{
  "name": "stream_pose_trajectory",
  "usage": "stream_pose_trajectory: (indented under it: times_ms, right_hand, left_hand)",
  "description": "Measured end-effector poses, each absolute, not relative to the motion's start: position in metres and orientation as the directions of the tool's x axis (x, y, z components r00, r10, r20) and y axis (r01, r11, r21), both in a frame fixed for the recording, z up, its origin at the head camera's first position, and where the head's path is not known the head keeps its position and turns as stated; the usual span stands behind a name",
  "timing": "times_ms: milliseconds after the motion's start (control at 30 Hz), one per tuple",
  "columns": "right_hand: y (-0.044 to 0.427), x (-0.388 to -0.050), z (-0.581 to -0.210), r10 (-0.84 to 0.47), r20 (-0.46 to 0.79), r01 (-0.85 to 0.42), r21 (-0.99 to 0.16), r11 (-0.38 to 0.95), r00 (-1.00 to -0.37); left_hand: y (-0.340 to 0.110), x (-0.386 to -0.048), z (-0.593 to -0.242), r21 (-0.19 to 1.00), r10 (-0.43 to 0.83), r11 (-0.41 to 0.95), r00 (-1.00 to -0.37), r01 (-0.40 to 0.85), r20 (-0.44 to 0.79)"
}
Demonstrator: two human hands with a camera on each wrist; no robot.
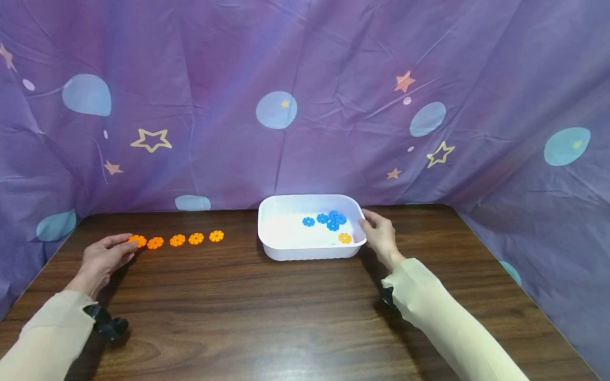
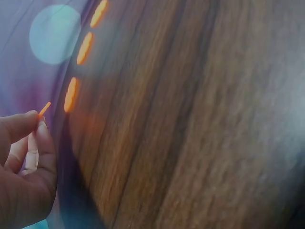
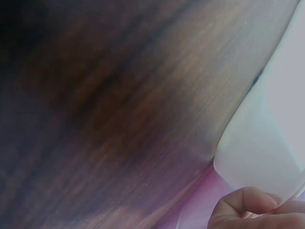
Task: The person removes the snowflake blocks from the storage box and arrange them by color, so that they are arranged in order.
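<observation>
At the table's left side my left hand (image 1: 106,260) pinches an orange flower-shaped disc (image 1: 138,241) between thumb and fingers. In the left wrist view that disc (image 2: 45,109) shows edge-on at the fingertips. Several more orange flower discs (image 1: 177,240) lie in a row to its right. My right hand (image 1: 379,235) grips the right rim of a white plastic tub (image 1: 312,254). Inside the tub are several blue flower discs (image 1: 333,225) and one yellow-orange flower disc (image 1: 345,238). The right wrist view shows the thumb (image 3: 255,199) at the tub's wall.
The brown wood-grain table (image 1: 286,317) stretches in front of both hands. A purple curtain (image 1: 229,106) with stars and balloon shapes hangs behind the table and along its sides. The tub stands near the table's back edge.
</observation>
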State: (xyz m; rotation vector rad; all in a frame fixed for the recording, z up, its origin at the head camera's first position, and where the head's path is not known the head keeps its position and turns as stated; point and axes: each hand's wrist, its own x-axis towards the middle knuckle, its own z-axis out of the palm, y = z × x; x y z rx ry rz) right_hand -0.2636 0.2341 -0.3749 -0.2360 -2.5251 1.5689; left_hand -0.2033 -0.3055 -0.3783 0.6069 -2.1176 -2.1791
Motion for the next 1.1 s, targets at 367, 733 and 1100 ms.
stream_pose_trajectory:
  times_ms: [367,733,1100]
  right_hand:
    - [0.234,-0.263,-0.374,0.204,0.059,0.035,-0.901,0.432,-0.977]
    - [0.234,-0.262,-0.373,0.214,0.037,0.059,-0.902,0.428,-0.976]
    - [0.234,-0.262,-0.373,0.214,0.039,0.06,-0.897,0.439,-0.976]
  left_hand:
    - [-0.315,-0.205,-0.385,0.933,-0.352,0.2,-0.911,-0.298,-0.216]
    - [-0.304,-0.202,-0.379,0.744,-0.453,0.573,-0.889,-0.343,-0.061]
    - [-0.3,-0.205,-0.377,0.654,-0.436,0.668,-0.899,-0.354,-0.041]
